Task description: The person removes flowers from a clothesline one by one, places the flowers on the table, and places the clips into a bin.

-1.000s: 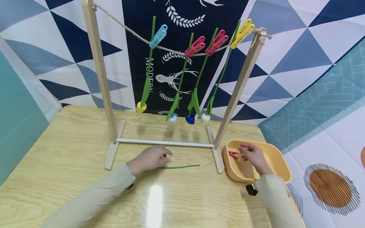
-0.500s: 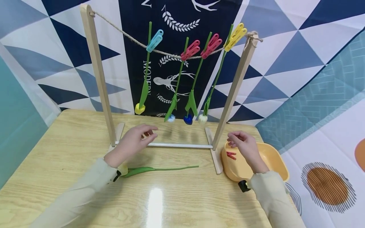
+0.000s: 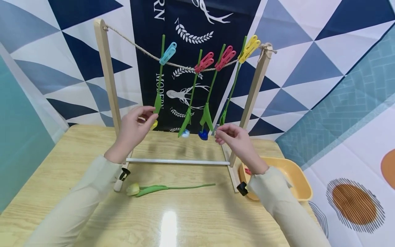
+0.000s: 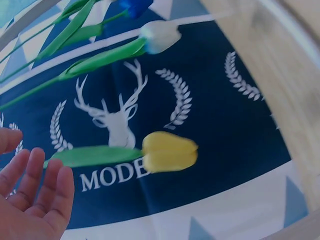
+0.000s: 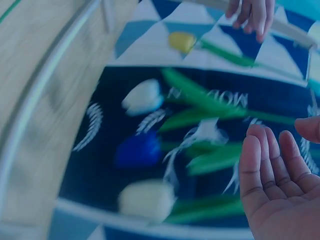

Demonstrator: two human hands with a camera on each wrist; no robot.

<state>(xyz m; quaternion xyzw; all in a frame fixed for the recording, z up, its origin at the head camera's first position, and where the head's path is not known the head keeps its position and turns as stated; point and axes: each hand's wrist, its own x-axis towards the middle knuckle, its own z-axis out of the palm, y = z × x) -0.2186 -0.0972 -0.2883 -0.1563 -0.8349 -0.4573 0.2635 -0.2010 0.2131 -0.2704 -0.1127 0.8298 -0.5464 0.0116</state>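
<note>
My left hand is raised beside the yellow tulip, its fingers relaxed and holding nothing. In the left wrist view its fingertips come near the green leaf; contact cannot be told. My right hand hovers in front of the white tulip at the right end, which it covers in the head view, and the right wrist view shows its palm empty. The blue tulip and the white-and-light-blue one hang between the hands. Red pegs, a light-blue peg and a yellow peg clip the stems to the rope.
A pale yellow tulip lies on the table, stem pointing right. The wooden posts and a white crossbar stand behind it. At the right, an orange basin holds a red peg, partly behind my right arm.
Both hands have risen, the left from beside the tulip on the table, the right from over the basin, moving leftward. The lying tulip's head is uncovered. The head view has shifted upward.
</note>
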